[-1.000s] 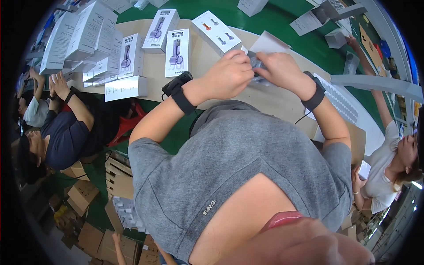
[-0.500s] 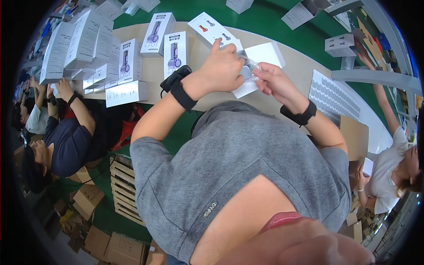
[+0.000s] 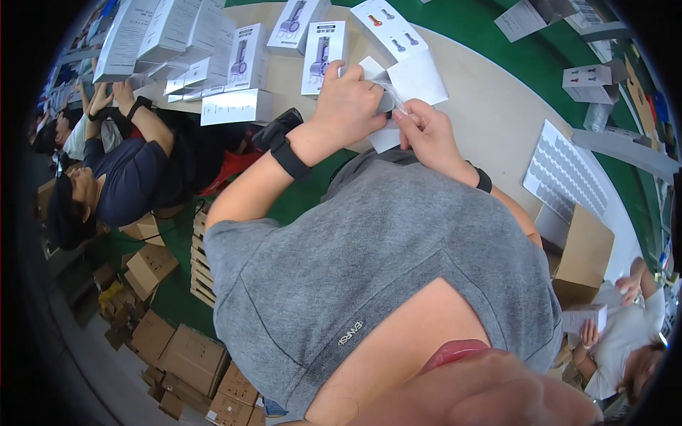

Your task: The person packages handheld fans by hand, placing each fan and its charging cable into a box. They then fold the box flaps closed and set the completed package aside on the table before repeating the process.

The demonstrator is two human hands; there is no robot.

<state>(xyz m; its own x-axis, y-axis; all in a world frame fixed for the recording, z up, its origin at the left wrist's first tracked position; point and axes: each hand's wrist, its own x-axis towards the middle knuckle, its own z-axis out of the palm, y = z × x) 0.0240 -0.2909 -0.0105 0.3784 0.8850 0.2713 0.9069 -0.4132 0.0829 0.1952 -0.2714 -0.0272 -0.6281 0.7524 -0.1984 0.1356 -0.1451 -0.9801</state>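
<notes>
My left hand [image 3: 347, 106] is closed around a crinkled clear plastic bag [image 3: 390, 91]. A greyish part shows through the bag beside the fingers; its kind is hidden. My right hand [image 3: 430, 135] pinches the bag's other side between thumb and fingers. Both hands are close together over the near table edge, at an open white box [image 3: 387, 30] printed with small handheld fans. The box's white flaps [image 3: 419, 77] are spread toward me, partly behind my hands. A white box with a purple fan picture [image 3: 325, 53] stands just beyond my left hand.
More white fan boxes [image 3: 245, 57] stand on the table [image 3: 490, 92] at the left. A sheet of grey stickers [image 3: 565, 170] lies at the right. An open cardboard carton [image 3: 586, 248] stands below it. Co-workers [image 3: 135, 170] are on both sides; cartons [image 3: 192, 355] lie on the floor.
The view has shifted, so the table sits higher and further right. My right hand has drawn closer to my left, still gripping the plastic. The right co-worker now holds a larger white box.
</notes>
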